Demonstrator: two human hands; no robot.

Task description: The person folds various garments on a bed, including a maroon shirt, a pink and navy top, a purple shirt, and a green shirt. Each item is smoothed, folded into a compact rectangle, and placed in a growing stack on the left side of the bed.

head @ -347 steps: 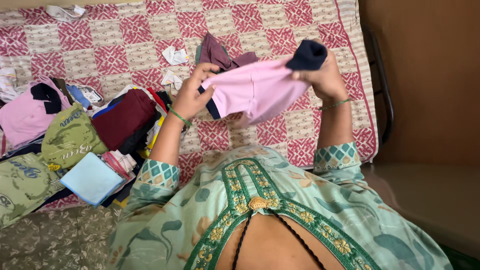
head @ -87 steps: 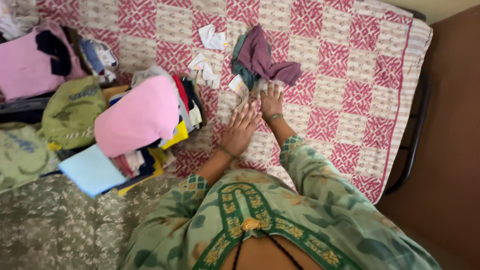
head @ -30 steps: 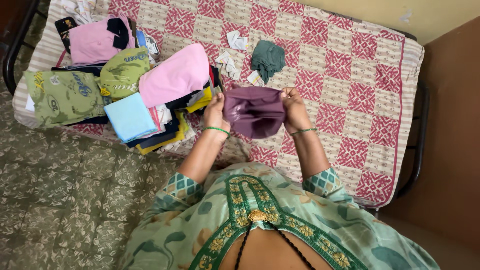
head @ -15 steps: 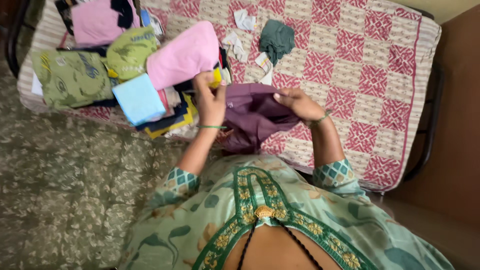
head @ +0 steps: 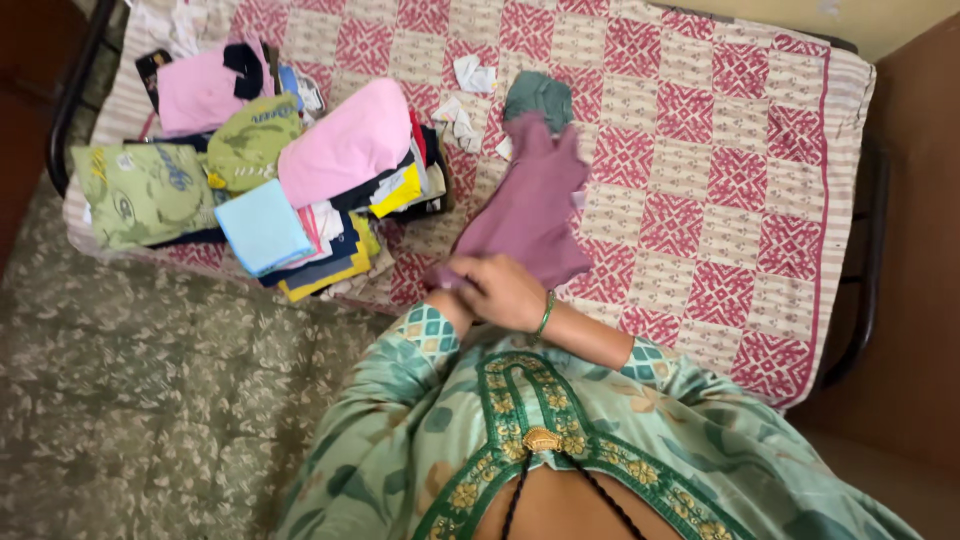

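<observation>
Folding in hand — mauve garment (head: 530, 210) at frame centre.
I see right hand (head: 510, 292) gripping its near edge; left hand hidden — grip unknowable; next fold needs flattening, I judge.

The right hand (head: 505, 290), a green bangle (head: 545, 315) circling its wrist, is gripping the near edge of a mauve garment (head: 530, 205) that is lying spread on the bed (head: 720, 170), which is wearing a pink-and-cream checked cover. The left hand is sitting hidden beneath the right one. Just beyond the garment a dark green cloth (head: 538, 97) is lying crumpled. To the left, a pile of folded clothes (head: 340, 200) is resting, with a folded pink garment (head: 345, 140) lying on top and a light blue one (head: 262, 225) at its near side
</observation>
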